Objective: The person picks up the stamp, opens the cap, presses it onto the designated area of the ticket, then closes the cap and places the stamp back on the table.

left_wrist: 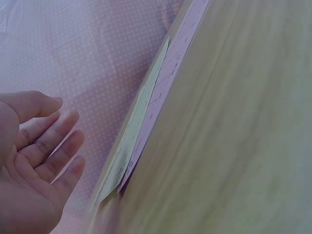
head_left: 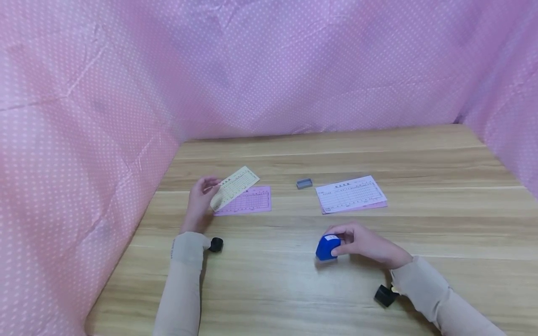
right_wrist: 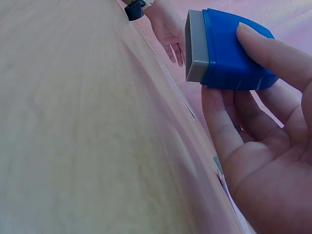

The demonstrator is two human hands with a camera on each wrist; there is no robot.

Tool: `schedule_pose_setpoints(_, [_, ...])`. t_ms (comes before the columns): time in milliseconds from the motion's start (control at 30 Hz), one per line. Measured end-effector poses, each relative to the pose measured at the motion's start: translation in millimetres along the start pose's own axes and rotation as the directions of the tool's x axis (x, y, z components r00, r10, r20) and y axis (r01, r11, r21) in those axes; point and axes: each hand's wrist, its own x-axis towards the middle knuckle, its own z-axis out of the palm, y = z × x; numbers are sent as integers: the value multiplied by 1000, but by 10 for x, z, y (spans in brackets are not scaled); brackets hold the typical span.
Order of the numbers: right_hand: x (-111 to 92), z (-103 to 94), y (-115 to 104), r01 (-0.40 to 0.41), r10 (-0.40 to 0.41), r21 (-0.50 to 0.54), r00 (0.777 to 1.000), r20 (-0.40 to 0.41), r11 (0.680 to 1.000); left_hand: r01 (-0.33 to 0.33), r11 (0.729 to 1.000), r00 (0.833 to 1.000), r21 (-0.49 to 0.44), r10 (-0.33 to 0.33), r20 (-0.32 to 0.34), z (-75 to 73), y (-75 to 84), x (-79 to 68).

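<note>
Blue stamp point(head_left: 327, 248) in curled right hand point(head_left: 360, 241), apparently aloft

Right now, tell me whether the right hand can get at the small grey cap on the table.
Probably yes: bare tabletop lies between the right hand and the small grey cap. But that hand grips the blue stamp, so lifting the cap would likely mean setting the stamp down first.

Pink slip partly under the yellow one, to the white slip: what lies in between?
A small grey piece lies on the table between pink slip and white slip, in the head view.
</note>
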Motion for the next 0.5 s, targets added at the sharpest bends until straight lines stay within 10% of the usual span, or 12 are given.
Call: schedule_pose_setpoints(500, [5, -7, 4, 23, -24, 22, 999, 27, 999, 50, 974, 999, 221, -48, -18, -114, -80, -6])
